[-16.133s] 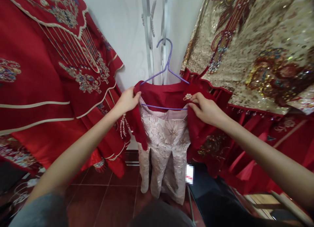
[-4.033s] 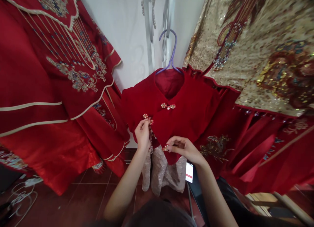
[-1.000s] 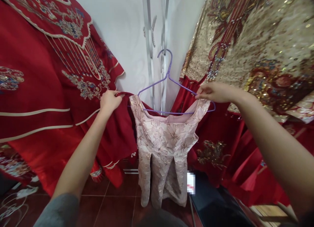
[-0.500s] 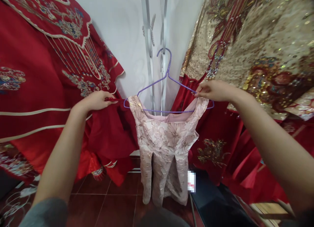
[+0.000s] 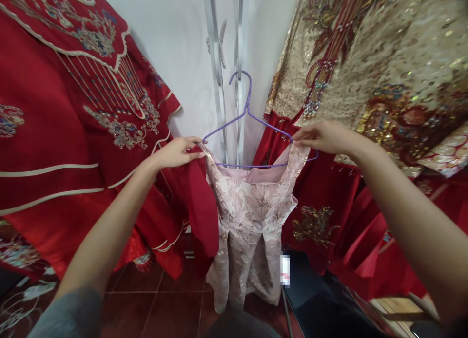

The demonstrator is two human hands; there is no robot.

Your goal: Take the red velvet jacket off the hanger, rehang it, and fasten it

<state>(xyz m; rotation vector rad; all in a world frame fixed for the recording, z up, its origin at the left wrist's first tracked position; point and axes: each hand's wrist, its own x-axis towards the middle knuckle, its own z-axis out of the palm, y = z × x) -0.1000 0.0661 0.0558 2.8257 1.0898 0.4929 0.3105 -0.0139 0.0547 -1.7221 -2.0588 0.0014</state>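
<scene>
A pale pink brocade dress hangs from a purple wire hanger on a chrome stand against the white wall. My left hand pinches the dress's left shoulder at the hanger's left end, together with a plain red garment that droops below it. My right hand is closed on the right shoulder strap at the hanger's right end.
A red embroidered robe hangs at the left. A gold sequined robe over red pleated skirts hangs at the right. Dark red floor tiles lie below, with a black stand base at the lower right.
The red jacket, buttoned over the dress four seconds ago, is off the hanger. In the last half second my left hand moved right, back to the hanger's left end. My right hand stayed put.
</scene>
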